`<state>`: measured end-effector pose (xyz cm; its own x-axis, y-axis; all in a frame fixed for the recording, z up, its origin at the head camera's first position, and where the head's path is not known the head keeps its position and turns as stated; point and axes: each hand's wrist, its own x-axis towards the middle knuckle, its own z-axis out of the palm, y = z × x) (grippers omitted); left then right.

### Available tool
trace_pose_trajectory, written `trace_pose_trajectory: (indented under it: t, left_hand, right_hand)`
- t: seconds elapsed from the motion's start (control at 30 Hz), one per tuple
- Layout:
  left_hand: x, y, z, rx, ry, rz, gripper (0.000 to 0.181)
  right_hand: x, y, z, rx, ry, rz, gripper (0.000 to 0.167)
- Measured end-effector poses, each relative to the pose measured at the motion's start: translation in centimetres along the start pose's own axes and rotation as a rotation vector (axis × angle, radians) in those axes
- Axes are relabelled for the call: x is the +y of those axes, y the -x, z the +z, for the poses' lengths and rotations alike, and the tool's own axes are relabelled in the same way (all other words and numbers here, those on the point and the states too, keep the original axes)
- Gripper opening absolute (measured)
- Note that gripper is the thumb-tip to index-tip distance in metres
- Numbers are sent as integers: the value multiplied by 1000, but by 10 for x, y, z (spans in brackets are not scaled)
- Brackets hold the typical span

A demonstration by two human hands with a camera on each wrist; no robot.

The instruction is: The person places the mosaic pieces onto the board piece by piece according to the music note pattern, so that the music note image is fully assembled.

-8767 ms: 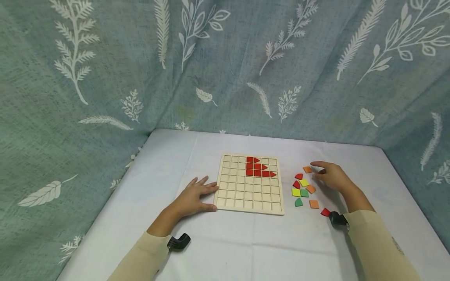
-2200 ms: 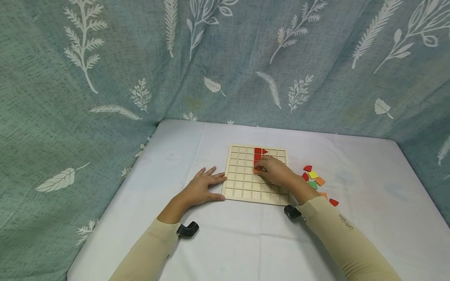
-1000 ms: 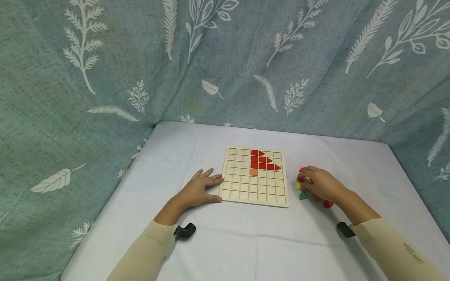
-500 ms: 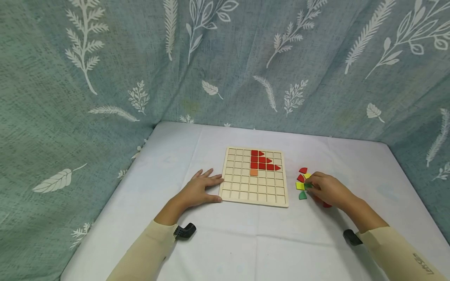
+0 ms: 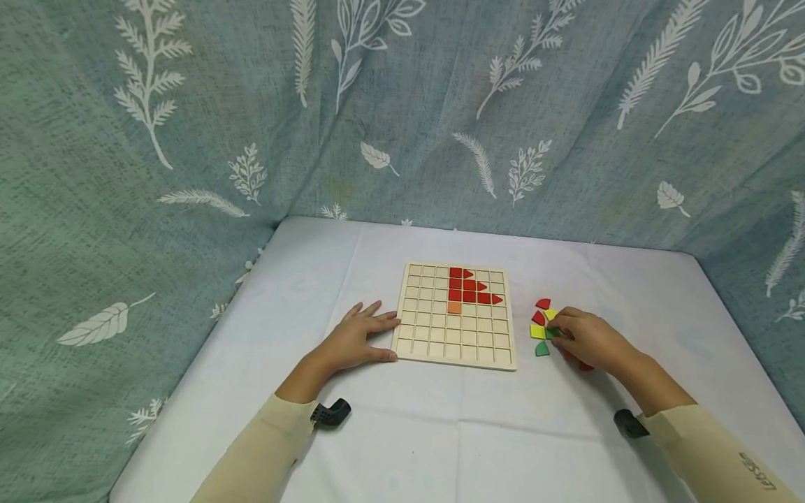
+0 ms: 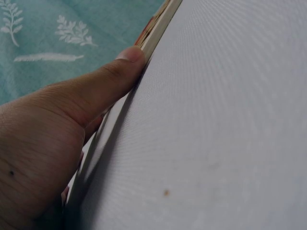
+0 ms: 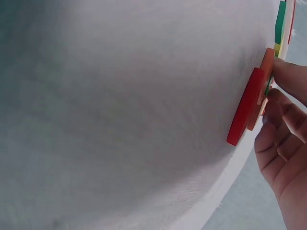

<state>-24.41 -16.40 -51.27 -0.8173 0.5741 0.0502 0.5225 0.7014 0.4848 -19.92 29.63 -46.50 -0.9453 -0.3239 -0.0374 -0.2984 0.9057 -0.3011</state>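
My left hand (image 5: 355, 339) rests at the left side of a square wooden grid board (image 5: 434, 342), fingers spread, touching its edge. In the left wrist view the thumb (image 6: 108, 81) lies along that edge. Red square and triangular tiles (image 5: 469, 296) fill cells in the board's upper rows, with one orange square tile (image 5: 454, 307) below them. Right of the board, my right hand (image 5: 591, 341) is over the loose tiles, thumb and curled fingers pinching a green square tile (image 5: 552, 333) that lies among them. The hand partly covers the pile.
Beside the right hand lie a yellow tile (image 5: 537, 332), a green quarter-round tile (image 5: 542, 349) and red quarter-round tiles (image 5: 543, 303). In the right wrist view another red tile (image 7: 245, 108) leans before an orange one (image 7: 269, 60). A patterned cloth (image 5: 402, 140) hangs behind the white-covered table (image 5: 402, 447).
The right hand set an orange square on the board under the red rows, then moved right to the loose tiles and settled at the green square. The left hand stayed at the board's edge.
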Motion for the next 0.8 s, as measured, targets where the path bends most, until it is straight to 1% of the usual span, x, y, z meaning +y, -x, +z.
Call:
trace_pose_trajectory:
  t: [0.2,0.4,0.5,0.67,0.73,0.8]
  left_hand:
    - [0,0,1,-15,2,-17,85]
    - [-1,1,3,-5,-6,-20,86]
    - [-1,1,3,-5,-3,-23,86]
    - [0,-1,3,2,-12,0,86]
    - [0,-1,1,6,-15,3,85]
    - [1,-2,0,5,-12,-7,85]
  right_hand:
    - [0,-1,3,-27,9,5,28]
    - [-1,-3,5,-40,18,-3,29]
    - [0,-2,2,-44,5,-3,30]
    - [-1,-3,-6,-13,-64,43,31]
    - [-6,-6,-9,2,-87,36,32]
    - [-13,-11,-11,14,-98,5,31]
